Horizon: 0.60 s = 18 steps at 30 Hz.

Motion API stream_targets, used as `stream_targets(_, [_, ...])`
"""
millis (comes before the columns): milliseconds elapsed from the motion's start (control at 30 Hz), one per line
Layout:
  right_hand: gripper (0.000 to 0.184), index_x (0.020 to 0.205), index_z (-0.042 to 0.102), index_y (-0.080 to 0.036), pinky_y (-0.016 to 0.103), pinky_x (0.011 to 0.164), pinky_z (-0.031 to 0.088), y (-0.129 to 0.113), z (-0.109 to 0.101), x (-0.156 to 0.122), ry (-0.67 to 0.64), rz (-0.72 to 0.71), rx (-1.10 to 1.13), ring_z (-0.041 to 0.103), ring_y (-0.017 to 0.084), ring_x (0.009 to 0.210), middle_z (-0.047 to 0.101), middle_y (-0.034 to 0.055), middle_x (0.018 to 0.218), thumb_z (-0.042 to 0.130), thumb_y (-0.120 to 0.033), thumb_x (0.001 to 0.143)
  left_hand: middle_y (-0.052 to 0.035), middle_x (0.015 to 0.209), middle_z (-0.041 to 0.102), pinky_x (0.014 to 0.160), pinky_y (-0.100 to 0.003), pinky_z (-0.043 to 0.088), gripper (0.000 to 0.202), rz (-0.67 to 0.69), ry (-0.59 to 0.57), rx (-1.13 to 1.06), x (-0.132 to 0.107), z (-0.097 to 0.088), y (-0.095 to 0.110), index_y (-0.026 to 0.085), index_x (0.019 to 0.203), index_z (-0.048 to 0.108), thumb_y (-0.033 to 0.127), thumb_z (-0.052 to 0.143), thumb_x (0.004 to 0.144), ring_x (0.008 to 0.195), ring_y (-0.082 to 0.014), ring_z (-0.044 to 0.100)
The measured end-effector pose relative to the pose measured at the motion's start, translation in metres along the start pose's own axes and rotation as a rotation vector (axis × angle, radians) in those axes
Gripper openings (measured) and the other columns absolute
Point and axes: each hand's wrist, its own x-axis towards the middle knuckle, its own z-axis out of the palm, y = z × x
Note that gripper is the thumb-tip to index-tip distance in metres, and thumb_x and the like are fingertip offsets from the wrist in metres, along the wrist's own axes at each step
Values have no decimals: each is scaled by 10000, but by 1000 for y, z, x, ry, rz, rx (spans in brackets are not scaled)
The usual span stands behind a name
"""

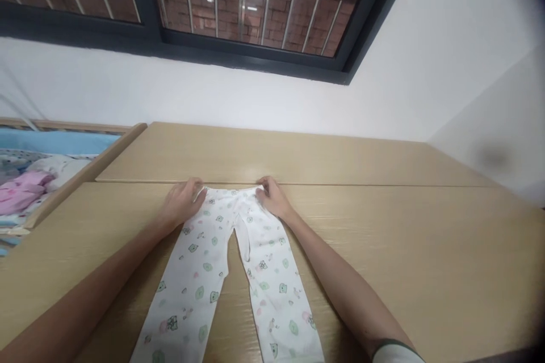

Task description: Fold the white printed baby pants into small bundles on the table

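Note:
A pair of white children's pants [208, 261] with a green and pink print lies spread on the wooden surface, its waistband away from me and its legs apart toward me. At the waistband's left corner, my left hand [183, 201] pinches the fabric between thumb and fingers. My right hand [272, 198] grips the right corner in the same way. A fold of cloth shows at the crotch, and the lower end of the left leg runs out of the picture.
The light wooden tabletop [404, 261] has a seam across it and meets a white wall [255, 99]. Above is a dark-framed window [251, 54] with metal bars outside. On the left stands a wooden-railed crib [91, 167] holding pink cloth [25, 190] and other bedding.

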Motion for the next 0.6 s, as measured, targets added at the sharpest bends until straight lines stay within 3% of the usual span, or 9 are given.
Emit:
stream_targets(67, [227, 1072, 534, -199, 328, 772, 472, 2, -1, 2, 20, 37, 66, 586, 178, 790, 615, 12, 886, 544, -285, 862, -70, 956, 714, 866, -353, 467, 272, 133, -70, -43, -18, -10, 38, 216, 955, 598, 397, 396, 963, 947, -242, 655])
stream_targets(167, [194, 1031, 521, -205, 297, 714, 465, 4, -1, 4, 48, 52, 110, 574, 153, 701, 599, -21, 801, 531, -302, 863, -36, 811, 695, 726, -327, 471, 352, 435, -434, -117, -62, -15, 112, 214, 867, 605, 422, 357, 1005, 747, -195, 642])
stream_targets(233, [181, 1011, 520, -207, 280, 689, 461, 6, 0, 4, 64, 64, 136, 568, 139, 661, 589, -37, 763, 530, -301, 857, -55, 745, 687, 700, -360, 483, 367, 667, -578, -58, -96, -7, 157, 191, 831, 629, 468, 437, 977, 676, -216, 641])
stream_targets(300, [147, 969, 530, -208, 263, 654, 449, 7, 0, 5, 69, 73, 152, 551, 128, 619, 569, -51, 715, 529, -290, 847, -101, 698, 689, 667, -407, 501, 484, 784, -674, 48, -126, 8, 190, 156, 843, 670, 593, 484, 935, 614, -260, 649])
stream_targets(433, [89, 881, 554, -208, 244, 623, 421, 9, 3, 6, 64, 69, 170, 533, 123, 607, 547, -60, 655, 541, -282, 832, -148, 735, 709, 651, -455, 528, 631, 870, -740, 107, -156, 39, 214, 123, 890, 705, 714, 486, 882, 624, -313, 681])
stream_targets(600, [114, 900, 555, -211, 238, 628, 414, 10, 4, 6, 57, 71, 206, 533, 120, 604, 532, -77, 627, 568, -302, 832, -170, 826, 728, 620, -467, 541, 524, 813, -787, 140, -157, 51, 216, 109, 986, 689, 584, 478, 920, 660, -333, 706])
